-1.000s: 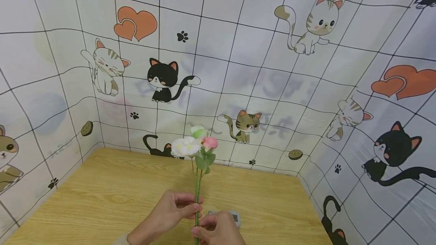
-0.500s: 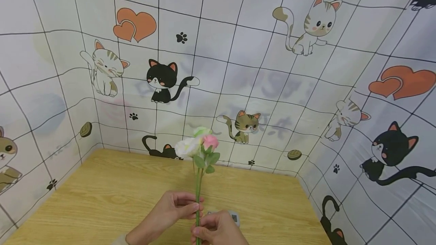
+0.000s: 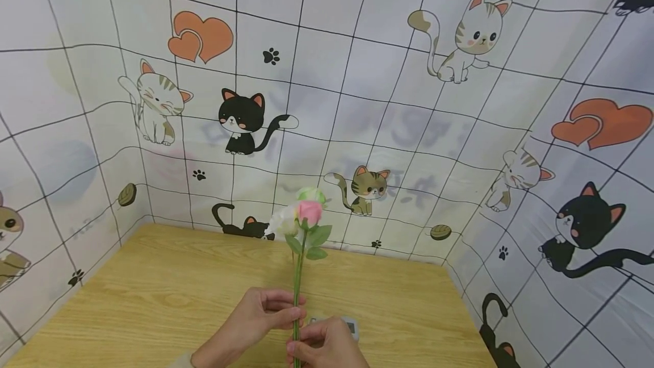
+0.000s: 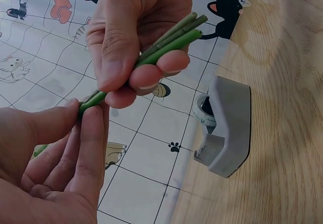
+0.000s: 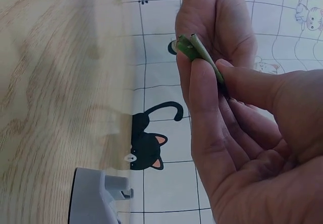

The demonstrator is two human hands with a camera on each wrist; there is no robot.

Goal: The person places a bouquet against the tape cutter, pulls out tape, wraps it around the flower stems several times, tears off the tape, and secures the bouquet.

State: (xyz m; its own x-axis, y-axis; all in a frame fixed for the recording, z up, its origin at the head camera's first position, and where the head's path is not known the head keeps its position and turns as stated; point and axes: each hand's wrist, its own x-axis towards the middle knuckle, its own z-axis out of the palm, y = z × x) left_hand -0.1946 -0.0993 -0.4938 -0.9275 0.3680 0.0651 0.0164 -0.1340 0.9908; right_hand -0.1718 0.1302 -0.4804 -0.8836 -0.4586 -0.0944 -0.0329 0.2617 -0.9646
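A small bunch of artificial flowers point(image 3: 298, 266) stands upright before me: a pink rose point(image 3: 309, 213) in front, a white bloom point(image 3: 283, 221) to its left, a pale green one point(image 3: 310, 194) behind. My left hand point(image 3: 263, 317) pinches the green stems between thumb and fingers. Just below it, my right hand point(image 3: 332, 345) grips the same stems near their lower ends. In the left wrist view several cut stem ends point(image 4: 176, 37) stick out past the right hand's fingers. The right wrist view also has stem ends point(image 5: 189, 45) at the right fingertips.
A grey tape dispenser point(image 4: 229, 128) with a roll of tape point(image 4: 204, 112) stands on the wooden table point(image 3: 153, 294), partly hidden behind my right hand in the head view. A cloth wall point(image 3: 327, 101) printed with cats and grid lines encloses the table's back and sides.
The bunch has turned in my fingers: the pink rose has swung to the front, and the white bloom has gone partly behind it. Both hands stay in nearly the same place.
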